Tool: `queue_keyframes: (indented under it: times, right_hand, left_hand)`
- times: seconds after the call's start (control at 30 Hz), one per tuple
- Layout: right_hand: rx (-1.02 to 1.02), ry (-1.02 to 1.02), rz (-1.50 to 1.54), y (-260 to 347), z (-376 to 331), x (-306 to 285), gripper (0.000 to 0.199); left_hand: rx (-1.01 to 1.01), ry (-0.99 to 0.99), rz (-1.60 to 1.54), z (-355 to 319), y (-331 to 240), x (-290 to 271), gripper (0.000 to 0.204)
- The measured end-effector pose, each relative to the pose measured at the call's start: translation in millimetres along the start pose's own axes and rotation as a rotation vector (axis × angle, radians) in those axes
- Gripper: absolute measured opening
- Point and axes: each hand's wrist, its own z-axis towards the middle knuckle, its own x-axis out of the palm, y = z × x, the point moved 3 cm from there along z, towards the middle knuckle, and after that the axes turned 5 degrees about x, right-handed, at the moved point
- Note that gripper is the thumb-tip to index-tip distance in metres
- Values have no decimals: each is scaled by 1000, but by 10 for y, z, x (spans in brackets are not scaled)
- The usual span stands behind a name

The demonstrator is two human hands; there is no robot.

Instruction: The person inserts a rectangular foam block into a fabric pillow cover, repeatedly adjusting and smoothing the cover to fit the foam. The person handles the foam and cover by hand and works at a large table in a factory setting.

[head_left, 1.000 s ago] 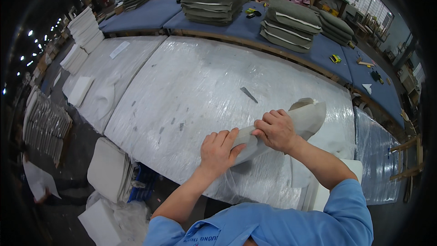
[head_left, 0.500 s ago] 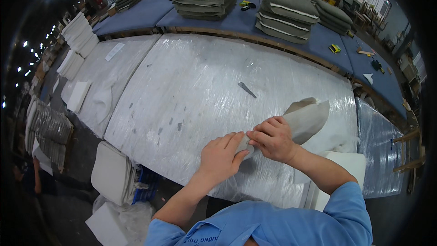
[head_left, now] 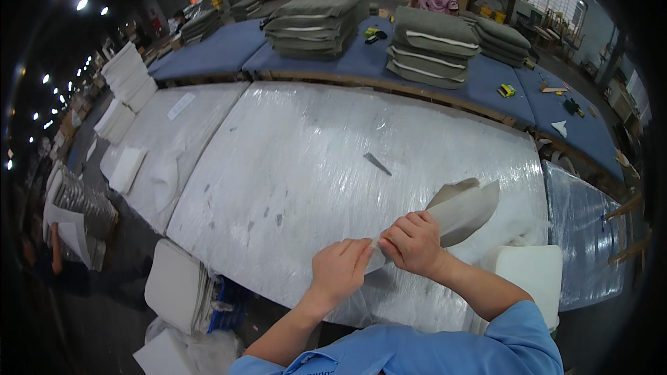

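Note:
A beige-grey fabric cover (head_left: 467,214) lies partly folded over on the plastic-wrapped work table (head_left: 299,146), its open end pointing away to the right. My left hand (head_left: 340,264) pinches the near end of the fabric, fingers pressed together. Right beside it, my right hand (head_left: 413,239) is closed on the same end, its knuckles up. The two hands nearly touch, and the edge between them is mostly hidden by the fingers. Beyond the hands, a narrow dark grey scrap (head_left: 377,164) rests on the plastic.
White foam pads (head_left: 524,274) stand by my right elbow; more pads (head_left: 174,285) are stacked at the left near a blue crate (head_left: 229,303). Across the far blue tables (head_left: 299,62) sit piles of grey-green cushions (head_left: 434,45). Two people are behind them; another arm (head_left: 55,246) shows at far left.
The view has tilted up, so the tables sit lower and a second person shows at the back. My hands have drawn closer together on the fabric's end, the left fingers now more curled.

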Motion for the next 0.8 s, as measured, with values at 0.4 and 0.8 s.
queue_keyframes:
  times: [0.4, 0.8]
  right_hand:
    - [-199, -556, 228, 391, 393, -2339, 39]
    - [-284, -669, -189, 644, 108, -3710, 45]
  left_hand:
    - [41, -25, 31, -205, -172, 10, 16]
    - [107, -58, 20, -332, -184, 129, 15]
